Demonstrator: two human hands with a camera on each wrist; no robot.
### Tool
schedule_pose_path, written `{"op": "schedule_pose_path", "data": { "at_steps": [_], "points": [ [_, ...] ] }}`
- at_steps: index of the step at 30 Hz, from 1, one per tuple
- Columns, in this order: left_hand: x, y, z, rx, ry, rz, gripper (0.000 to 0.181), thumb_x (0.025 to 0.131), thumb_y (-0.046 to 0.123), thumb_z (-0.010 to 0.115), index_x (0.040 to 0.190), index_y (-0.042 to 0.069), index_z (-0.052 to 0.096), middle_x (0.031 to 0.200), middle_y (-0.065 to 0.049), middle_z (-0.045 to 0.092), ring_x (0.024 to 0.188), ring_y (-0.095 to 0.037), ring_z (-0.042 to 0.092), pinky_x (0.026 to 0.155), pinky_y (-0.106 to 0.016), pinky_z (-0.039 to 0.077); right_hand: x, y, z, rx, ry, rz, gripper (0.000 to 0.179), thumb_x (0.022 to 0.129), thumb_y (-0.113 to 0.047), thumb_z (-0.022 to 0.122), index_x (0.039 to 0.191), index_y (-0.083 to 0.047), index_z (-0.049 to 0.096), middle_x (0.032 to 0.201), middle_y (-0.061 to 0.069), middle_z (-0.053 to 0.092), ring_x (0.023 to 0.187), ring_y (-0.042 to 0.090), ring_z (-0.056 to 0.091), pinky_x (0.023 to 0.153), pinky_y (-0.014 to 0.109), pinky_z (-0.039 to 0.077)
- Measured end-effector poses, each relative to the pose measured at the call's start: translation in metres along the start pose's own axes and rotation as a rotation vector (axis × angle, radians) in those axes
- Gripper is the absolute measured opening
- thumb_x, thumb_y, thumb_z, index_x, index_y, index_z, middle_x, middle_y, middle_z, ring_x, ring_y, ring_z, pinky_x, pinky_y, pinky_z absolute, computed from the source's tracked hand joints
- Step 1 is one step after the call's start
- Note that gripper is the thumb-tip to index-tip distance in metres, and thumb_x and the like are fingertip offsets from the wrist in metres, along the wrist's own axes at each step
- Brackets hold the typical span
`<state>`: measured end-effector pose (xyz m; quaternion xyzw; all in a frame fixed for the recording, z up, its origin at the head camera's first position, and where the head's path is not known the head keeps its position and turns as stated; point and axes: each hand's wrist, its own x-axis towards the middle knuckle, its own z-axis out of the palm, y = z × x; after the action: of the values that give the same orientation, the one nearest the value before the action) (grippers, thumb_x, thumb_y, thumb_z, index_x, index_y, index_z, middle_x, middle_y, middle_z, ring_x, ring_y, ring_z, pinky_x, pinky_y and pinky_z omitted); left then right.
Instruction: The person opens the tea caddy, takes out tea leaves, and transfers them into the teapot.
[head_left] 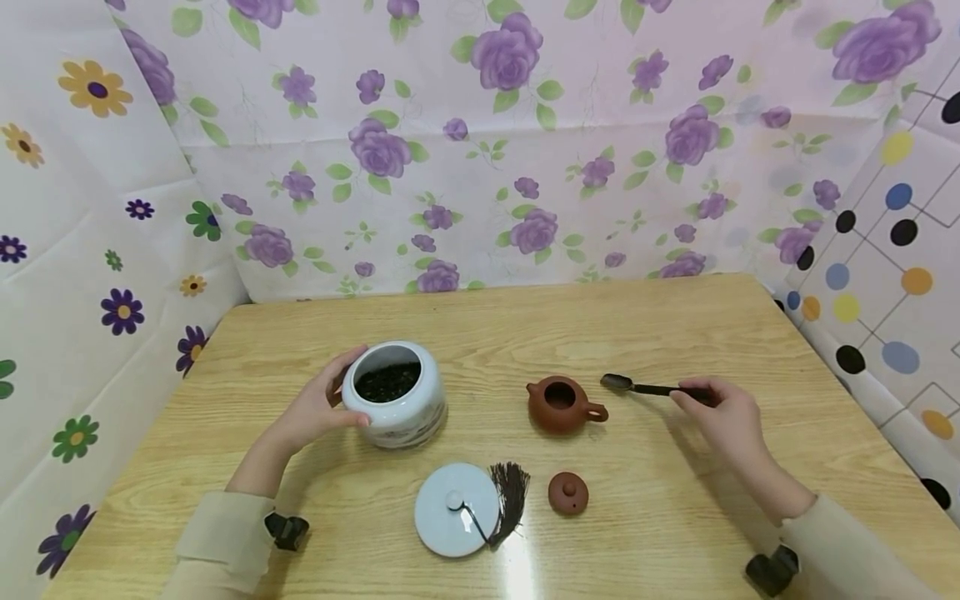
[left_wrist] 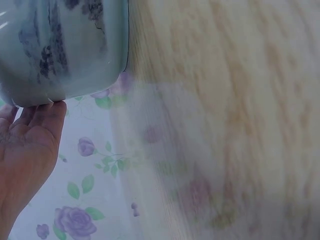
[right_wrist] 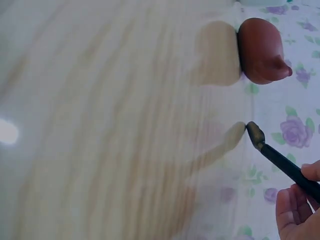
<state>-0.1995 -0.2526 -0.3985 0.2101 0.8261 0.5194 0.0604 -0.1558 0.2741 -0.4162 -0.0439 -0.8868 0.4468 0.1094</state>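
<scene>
My left hand (head_left: 315, 406) grips the side of a white porcelain tea jar (head_left: 420, 417), thumb at the front and fingers behind. Dark loose tea leaves (head_left: 387, 383) show through its open mouth. In the left wrist view, fingertips touch the painted jar (left_wrist: 65, 50). My right hand (head_left: 723, 417) pinches the dark handle of a small tea scoop (head_left: 617, 382), held over the table to the right of the teapot. Between the hands stands a brown clay teapot (head_left: 558, 417), lidless, its handle toward the scoop. The right wrist view also shows the scoop (right_wrist: 256, 134) and teapot (right_wrist: 260, 50).
The jar's white lid (head_left: 442, 525) lies at the front middle, a dark tassel (head_left: 512, 500) beside it. To its right is the small clay teapot lid (head_left: 567, 493). Flowered cloth (head_left: 465, 192) hangs behind the wooden table (head_left: 645, 525), with patterned cloth on both sides.
</scene>
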Motion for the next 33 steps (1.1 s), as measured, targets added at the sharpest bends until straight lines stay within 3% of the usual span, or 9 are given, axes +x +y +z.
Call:
{"op": "schedule_pose_path", "data": {
  "at_steps": [5, 8, 12, 19, 25, 33],
  "points": [
    [0.000, -0.001, 0.000, 0.014, 0.001, -0.008, 0.098, 0.074, 0.011, 0.082, 0.151, 0.007, 0.022, 0.150, -0.019, 0.031, 0.137, -0.037, 0.028, 0.102, -0.015, 0.036, 0.003, -0.001, 0.000, 0.091, 0.004, 0.088, 0.043, 0.091, -0.034, 0.065, 0.115, 0.001, 0.062, 0.086, -0.021, 0.061, 0.077, -0.009, 0.055, 0.063, 0.014, 0.050],
    [-0.001, -0.001, 0.000, 0.017, 0.002, -0.021, 0.098, 0.074, 0.011, 0.082, 0.151, 0.007, 0.022, 0.150, -0.017, 0.031, 0.138, -0.036, 0.028, 0.103, -0.017, 0.035, 0.003, -0.002, 0.002, 0.132, 0.037, 0.081, 0.043, 0.091, -0.035, 0.064, 0.115, 0.000, 0.062, 0.084, -0.025, 0.059, 0.078, -0.008, 0.055, 0.062, 0.013, 0.050],
    [0.000, 0.000, 0.000, 0.014, -0.001, -0.030, 0.098, 0.075, 0.011, 0.081, 0.152, 0.008, 0.021, 0.151, -0.017, 0.031, 0.138, -0.035, 0.028, 0.100, -0.011, 0.035, 0.003, -0.005, 0.005, 0.188, 0.109, 0.040, 0.028, 0.090, -0.028, 0.067, 0.108, -0.006, 0.066, 0.085, -0.026, 0.060, 0.079, -0.008, 0.057, 0.062, 0.009, 0.049],
    [0.000, 0.001, 0.000, 0.002, -0.007, -0.021, 0.097, 0.075, 0.009, 0.081, 0.151, 0.006, 0.021, 0.150, -0.019, 0.030, 0.137, -0.037, 0.028, 0.109, -0.047, 0.031, 0.005, -0.013, 0.007, 0.265, 0.178, 0.012, 0.014, 0.088, -0.021, 0.070, 0.101, -0.016, 0.069, 0.088, -0.026, 0.062, 0.080, -0.007, 0.059, 0.065, 0.006, 0.048],
    [0.000, 0.001, 0.000, 0.001, -0.001, -0.010, 0.097, 0.074, 0.007, 0.081, 0.151, 0.004, 0.022, 0.149, -0.020, 0.032, 0.137, -0.037, 0.029, 0.108, -0.040, 0.033, 0.007, -0.022, 0.006, 0.342, 0.213, 0.008, 0.011, 0.087, -0.015, 0.070, 0.097, -0.010, 0.071, 0.091, -0.023, 0.065, 0.081, -0.006, 0.059, 0.066, 0.005, 0.048],
    [-0.005, 0.006, 0.000, -0.008, -0.007, -0.027, 0.094, 0.077, 0.006, 0.078, 0.151, 0.007, 0.020, 0.152, -0.018, 0.028, 0.141, -0.037, 0.023, 0.110, -0.057, 0.026, 0.010, -0.039, 0.004, 0.582, 0.252, -0.005, 0.011, 0.084, -0.005, 0.071, 0.093, -0.011, 0.073, 0.092, -0.011, 0.069, 0.080, 0.000, 0.063, 0.070, 0.008, 0.051]
  ]
}}
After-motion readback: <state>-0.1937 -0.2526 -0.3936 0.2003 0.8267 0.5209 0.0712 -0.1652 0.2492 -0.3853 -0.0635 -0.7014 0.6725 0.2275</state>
